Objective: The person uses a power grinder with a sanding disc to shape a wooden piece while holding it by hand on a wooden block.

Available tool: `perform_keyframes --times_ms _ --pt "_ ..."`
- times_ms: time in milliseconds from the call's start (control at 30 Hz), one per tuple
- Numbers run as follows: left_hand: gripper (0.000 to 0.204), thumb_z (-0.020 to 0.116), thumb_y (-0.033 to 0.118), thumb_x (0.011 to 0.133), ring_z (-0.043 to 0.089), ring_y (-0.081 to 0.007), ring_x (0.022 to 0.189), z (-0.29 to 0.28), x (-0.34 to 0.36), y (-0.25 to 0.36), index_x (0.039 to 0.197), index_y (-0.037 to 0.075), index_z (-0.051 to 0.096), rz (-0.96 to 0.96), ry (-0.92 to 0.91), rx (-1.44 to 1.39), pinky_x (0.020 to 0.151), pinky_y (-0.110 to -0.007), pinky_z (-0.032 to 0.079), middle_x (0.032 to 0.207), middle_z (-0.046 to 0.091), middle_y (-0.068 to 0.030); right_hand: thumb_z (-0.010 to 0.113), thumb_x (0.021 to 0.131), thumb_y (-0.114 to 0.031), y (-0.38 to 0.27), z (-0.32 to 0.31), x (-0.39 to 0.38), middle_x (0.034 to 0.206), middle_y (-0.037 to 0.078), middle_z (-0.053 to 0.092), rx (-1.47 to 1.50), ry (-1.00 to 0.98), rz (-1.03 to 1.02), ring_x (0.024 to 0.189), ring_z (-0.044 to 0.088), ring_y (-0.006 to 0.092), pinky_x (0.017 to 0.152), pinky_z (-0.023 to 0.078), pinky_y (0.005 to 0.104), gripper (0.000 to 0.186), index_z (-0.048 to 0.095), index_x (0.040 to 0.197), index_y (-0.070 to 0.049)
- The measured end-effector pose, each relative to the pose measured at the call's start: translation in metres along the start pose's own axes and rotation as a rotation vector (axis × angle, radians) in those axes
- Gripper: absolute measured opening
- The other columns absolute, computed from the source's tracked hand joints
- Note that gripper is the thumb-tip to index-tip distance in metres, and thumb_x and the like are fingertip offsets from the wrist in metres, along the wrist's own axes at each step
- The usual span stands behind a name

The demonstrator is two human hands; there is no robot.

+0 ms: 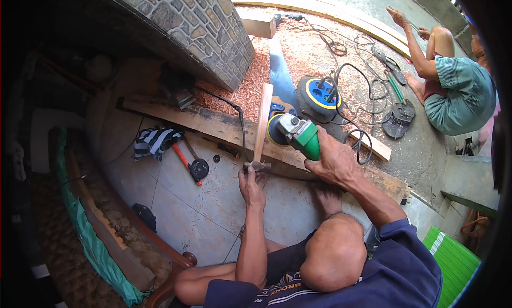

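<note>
Two hands at work. R hand (337, 157) wraps the green angle grinder (306, 138) by its body, fingers closed; L hand (252, 185), partly curled, grips the hammer (262, 127) at its head (257, 165). Wooden handle points away from the person, over the plank (210, 121); disc (275, 131) stands just beside its R edge, contact unclear. Best practice (judged): brace the head firmly, fingers clear of disc; light, even passes lengthwise, esp. near the tip; black cord (241, 127) kept well apart, w/ kickback the main risk.
</note>
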State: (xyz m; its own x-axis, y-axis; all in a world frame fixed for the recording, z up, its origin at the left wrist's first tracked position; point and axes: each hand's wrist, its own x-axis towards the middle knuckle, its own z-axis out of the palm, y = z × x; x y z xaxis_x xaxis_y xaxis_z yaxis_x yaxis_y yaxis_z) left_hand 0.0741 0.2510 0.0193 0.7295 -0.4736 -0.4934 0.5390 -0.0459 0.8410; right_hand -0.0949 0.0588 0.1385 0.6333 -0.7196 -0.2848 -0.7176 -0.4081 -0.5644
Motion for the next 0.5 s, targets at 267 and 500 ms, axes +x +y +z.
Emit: perform_keyframes --times_ms 267,500 --pt "0.024 0.073 0.023 0.1 0.059 -0.015 0.1 0.003 0.013 0.005 0.116 0.011 0.06 -0.088 -0.061 -0.189 0.094 -0.044 0.054 0.104 0.063 -0.0011 0.075 0.076 -0.032 0.0 0.011 -0.009 0.123 0.028 0.067 0.078 0.048 -0.032 0.107 0.067 0.0485 0.093 0.055 0.0519 0.087 0.039 0.15 -0.005" --pt "0.019 0.074 0.009 0.094 0.061 -0.0149 0.091 -0.019 0.038 -0.001 0.11 0.008 0.064 -0.238 0.018 -0.374 0.088 -0.037 0.054 0.097 0.065 -0.003 0.078 0.077 -0.036 -0.005 -0.001 -0.013 0.124 0.028 0.066 0.012 0.047 -0.036 0.108 0.068 0.0452 0.09 0.056 0.0512 0.094 0.036 0.152 0.002"
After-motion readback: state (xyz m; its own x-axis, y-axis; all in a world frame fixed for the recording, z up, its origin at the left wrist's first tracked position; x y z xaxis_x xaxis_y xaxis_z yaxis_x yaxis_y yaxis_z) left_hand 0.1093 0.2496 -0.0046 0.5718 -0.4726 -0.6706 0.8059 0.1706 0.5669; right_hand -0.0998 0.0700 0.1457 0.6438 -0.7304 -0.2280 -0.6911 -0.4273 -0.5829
